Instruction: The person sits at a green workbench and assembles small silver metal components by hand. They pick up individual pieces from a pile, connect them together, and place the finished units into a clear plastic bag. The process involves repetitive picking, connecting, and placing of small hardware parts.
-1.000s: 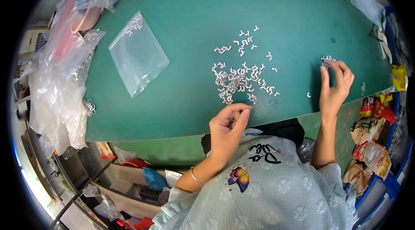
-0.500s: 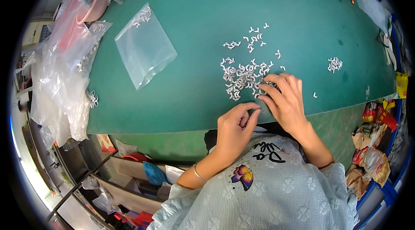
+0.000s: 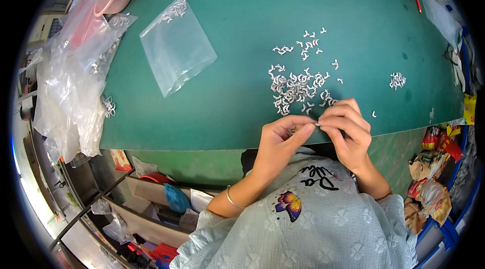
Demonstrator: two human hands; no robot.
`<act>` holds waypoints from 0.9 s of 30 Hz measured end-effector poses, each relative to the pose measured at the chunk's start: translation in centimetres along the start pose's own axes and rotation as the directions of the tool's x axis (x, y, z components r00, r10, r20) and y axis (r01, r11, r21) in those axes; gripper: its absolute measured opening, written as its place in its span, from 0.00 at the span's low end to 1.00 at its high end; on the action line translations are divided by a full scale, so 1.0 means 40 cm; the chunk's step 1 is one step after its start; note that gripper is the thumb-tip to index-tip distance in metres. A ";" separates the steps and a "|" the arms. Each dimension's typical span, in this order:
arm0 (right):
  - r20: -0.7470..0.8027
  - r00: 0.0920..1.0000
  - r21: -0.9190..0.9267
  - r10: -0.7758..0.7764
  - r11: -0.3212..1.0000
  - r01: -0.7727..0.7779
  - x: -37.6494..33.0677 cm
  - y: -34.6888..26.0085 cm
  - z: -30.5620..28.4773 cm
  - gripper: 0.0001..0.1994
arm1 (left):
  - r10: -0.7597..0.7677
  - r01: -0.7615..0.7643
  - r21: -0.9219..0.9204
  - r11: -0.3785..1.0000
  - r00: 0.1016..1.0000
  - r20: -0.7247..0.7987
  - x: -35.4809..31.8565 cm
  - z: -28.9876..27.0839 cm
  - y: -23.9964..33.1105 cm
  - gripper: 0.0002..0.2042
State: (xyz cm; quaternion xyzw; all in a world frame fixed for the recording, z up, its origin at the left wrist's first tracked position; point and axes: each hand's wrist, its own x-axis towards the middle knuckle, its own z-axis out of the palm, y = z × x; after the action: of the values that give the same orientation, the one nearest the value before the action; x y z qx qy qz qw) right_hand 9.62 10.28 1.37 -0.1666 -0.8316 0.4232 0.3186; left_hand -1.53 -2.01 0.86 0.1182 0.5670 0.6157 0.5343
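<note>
Worktable (image 3: 242, 31): green and smooth, its near edge running just in front of your body.
Central pile (image 3: 295, 89): small, curved, silver-coloured pieces, loosely scattered just beyond your hands.
Latest change: 0.5 seconds ago your right hand (image 3: 348, 130) was at the pile's near right side; now it has come to your left hand (image 3: 283, 140), and their fingertips meet at 1 tiny silver piece (image 3: 317, 124). This suggests the work has shifted from gathering to fingertip handling.
Left hand pose: thumb and index finger reach right and pinch near the piece; more silver bits (image 3: 290, 131) show in the hollow of the curled hand.
Right hand pose: thumb and index finger pinch at the piece, other fingers bent above; you cannot tell which hand bears it.
Separate heap (image 3: 397, 80): a small cluster of similar pieces, well right of the pile; 1 stray piece (image 3: 374, 114) lies nearer the edge.
Clear plastic bag (image 3: 179, 49): flat, left of the pile, with pieces inside its far corner.
</note>
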 end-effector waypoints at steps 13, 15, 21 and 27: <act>-0.014 0.992 0.046 -0.122 0.991 0.122 -0.001 -0.007 0.009 0.11 | 0.073 -0.066 -0.109 0.992 0.995 0.061 0.003 -0.002 0.005 0.05; -0.002 0.990 0.023 -0.142 0.990 0.142 0.003 -0.012 0.005 0.11 | 0.052 -0.042 -0.126 0.991 0.995 0.080 0.004 -0.005 0.011 0.05; 0.023 0.987 -0.043 -0.159 0.986 0.160 -0.002 -0.030 -0.002 0.13 | 0.029 -0.022 -0.065 0.998 0.994 0.110 0.007 -0.013 0.006 0.05; -0.016 0.998 0.079 -0.064 0.995 0.065 -0.003 -0.036 -0.007 0.14 | 0.067 -0.056 -0.085 0.995 0.989 0.129 0.004 -0.010 0.009 0.05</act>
State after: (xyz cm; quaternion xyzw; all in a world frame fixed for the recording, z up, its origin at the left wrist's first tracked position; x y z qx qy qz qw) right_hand 9.87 9.52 2.62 -0.1298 -0.8170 0.4444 0.3438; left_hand -2.09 -2.03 0.96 0.1541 0.5013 0.6453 0.5555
